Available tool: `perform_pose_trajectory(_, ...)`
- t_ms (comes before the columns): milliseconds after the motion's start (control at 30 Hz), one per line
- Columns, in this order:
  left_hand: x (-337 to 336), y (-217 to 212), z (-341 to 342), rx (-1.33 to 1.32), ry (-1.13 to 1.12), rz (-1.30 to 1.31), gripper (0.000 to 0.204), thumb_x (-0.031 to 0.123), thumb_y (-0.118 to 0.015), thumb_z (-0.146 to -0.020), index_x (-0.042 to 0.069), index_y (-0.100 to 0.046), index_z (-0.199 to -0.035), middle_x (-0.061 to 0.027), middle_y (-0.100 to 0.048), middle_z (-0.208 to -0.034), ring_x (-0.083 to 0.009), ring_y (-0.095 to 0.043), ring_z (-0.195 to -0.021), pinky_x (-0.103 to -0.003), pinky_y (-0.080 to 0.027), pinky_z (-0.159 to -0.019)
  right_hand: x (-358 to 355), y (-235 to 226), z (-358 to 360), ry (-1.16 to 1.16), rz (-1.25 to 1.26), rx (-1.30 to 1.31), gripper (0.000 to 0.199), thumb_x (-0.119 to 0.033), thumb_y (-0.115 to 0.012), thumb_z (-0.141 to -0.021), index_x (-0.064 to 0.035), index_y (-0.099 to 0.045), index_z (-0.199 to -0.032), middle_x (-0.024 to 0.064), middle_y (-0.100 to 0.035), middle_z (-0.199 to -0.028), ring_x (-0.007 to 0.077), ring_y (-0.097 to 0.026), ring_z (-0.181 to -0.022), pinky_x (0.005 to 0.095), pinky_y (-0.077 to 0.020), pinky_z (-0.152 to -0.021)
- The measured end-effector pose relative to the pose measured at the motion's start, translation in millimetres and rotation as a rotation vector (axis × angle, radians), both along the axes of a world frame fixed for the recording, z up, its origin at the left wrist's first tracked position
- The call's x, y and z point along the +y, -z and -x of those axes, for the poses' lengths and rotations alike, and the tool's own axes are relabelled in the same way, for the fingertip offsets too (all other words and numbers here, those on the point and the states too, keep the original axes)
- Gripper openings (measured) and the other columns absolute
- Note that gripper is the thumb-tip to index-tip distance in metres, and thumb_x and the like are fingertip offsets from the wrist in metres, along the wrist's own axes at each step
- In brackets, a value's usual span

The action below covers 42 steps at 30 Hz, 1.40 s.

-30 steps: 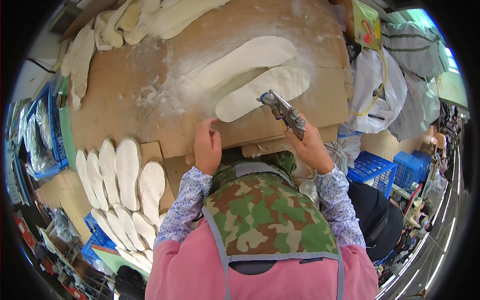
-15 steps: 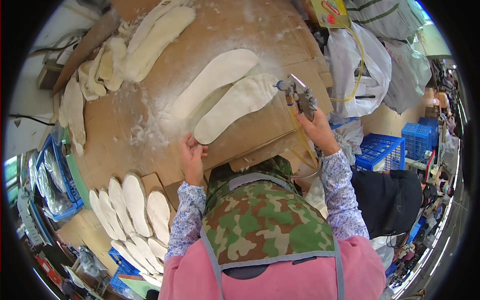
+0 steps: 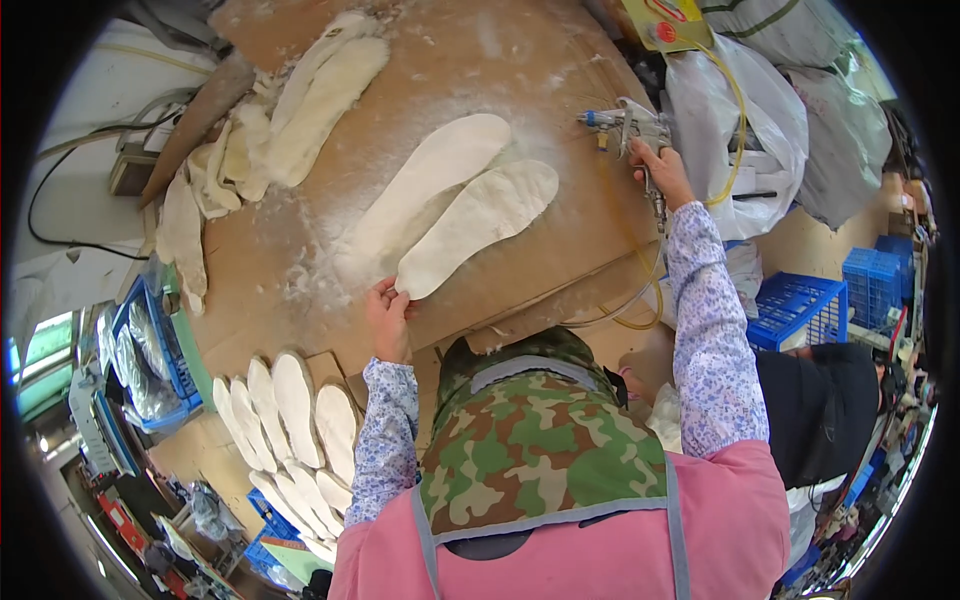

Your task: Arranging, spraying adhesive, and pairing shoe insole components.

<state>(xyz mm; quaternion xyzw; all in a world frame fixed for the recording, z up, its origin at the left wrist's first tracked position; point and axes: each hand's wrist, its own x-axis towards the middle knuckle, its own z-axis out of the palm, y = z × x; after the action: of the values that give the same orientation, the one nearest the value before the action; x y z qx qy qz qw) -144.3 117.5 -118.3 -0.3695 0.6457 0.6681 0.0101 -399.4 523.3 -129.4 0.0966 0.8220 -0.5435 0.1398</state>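
A cream-white insole (image 3: 482,225) lies slantwise on the cardboard-covered table (image 3: 560,90). My left hand (image 3: 388,318) pinches its near, narrow end between thumb and fingers. Just behind it, on its left, a second pale insole (image 3: 430,178) rests flat on the cardboard. In my right hand (image 3: 662,172) is a metal spray gun (image 3: 640,128) with a blue front end, held over the table's right side. Its nozzle points left, apart from the insoles. Yellowish and clear hoses (image 3: 650,290) run down from it toward the table's near edge.
Several fuzzy insole pieces (image 3: 325,100) are heaped at the far left. More white insoles (image 3: 295,400) stand in rows at the near left. Plastic bags (image 3: 735,130) and a blue crate (image 3: 795,305) sit to the right. White lint dusts the cardboard.
My right hand has moved the spray gun away from the insoles, to the right and farther up. My left fingers, loose beside the near insole's end before, now grip it.
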Motion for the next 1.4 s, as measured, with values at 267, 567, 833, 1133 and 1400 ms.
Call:
perform_pose_trajectory(267,52.7,-90.5,25.1,0.329,-0.075,-0.105,0.035,0.003,-0.05,-0.086,0.0,-0.045,-0.121,-0.0058,-0.056,-0.104,-0.0132,-0.053,-0.095,-0.026,-0.043,-0.086,-23.9,-16.2,-39.7,-0.079,-0.807,0.958,0.041,-0.032,-0.063,-0.085,0.005,-0.06,-0.104,0.0195,-0.065,-0.084,0.0267,-0.064,-0.073,0.0351,-0.0489,-0.064)
perform_pose_trajectory(567,73.1,-183.5,7.3,0.556,-0.028,-0.089,0.036,0.001,-0.048,-0.085,0.002,-0.044,-0.121,-0.0037,-0.053,-0.104,-0.0097,-0.051,-0.093,-0.025,-0.041,-0.085,-120.7,-25.0,-122.9,-0.155,1.19,-0.704,0.08,-0.06,-0.039,-0.092,0.0083,-0.039,-0.133,0.0227,-0.055,-0.125,0.0264,-0.061,-0.102,0.0369,-0.0503,-0.087)
perform_pose_trajectory(833,38.2,-194.2,-144.3,0.616,-0.221,-0.17,0.038,0.004,-0.052,-0.083,0.003,-0.044,-0.12,-0.0025,-0.053,-0.103,-0.0094,-0.051,-0.095,-0.025,-0.041,-0.084,-198.6,-13.0,-157.3,-0.464,1.041,-0.697,0.037,-0.027,-0.047,-0.097,-0.0007,-0.048,-0.124,0.0067,-0.06,-0.112,0.0165,-0.058,-0.102,0.0311,-0.0477,-0.084)
perform_pose_trajectory(1133,46.7,-237.6,-398.4,0.615,-0.894,-0.04,0.041,0.008,-0.054,-0.08,0.002,-0.043,-0.12,-0.0072,-0.054,-0.111,-0.0153,-0.051,-0.105,-0.031,-0.039,-0.094,-362.9,-72.7,-368.9,-0.952,0.51,-0.904,0.016,-0.015,-0.053,-0.09,-0.0047,-0.054,-0.102,-0.0071,-0.037,-0.068,0.0047,-0.033,-0.054,0.021,-0.0292,-0.05)
perform_pose_trajectory(1400,63.9,-287.9,-532.2,0.532,-1.247,0.306,0.047,0.013,-0.055,-0.078,0.0,-0.044,-0.122,-0.0095,-0.054,-0.112,-0.0158,-0.055,-0.1,-0.028,-0.043,-0.086,-432.1,-37.3,-554.6,-1.228,0.395,-1.106,0.024,-0.022,-0.056,-0.088,-0.0057,-0.052,-0.106,0.0021,-0.053,-0.095,0.0142,-0.054,-0.085,0.0315,-0.0458,-0.073)
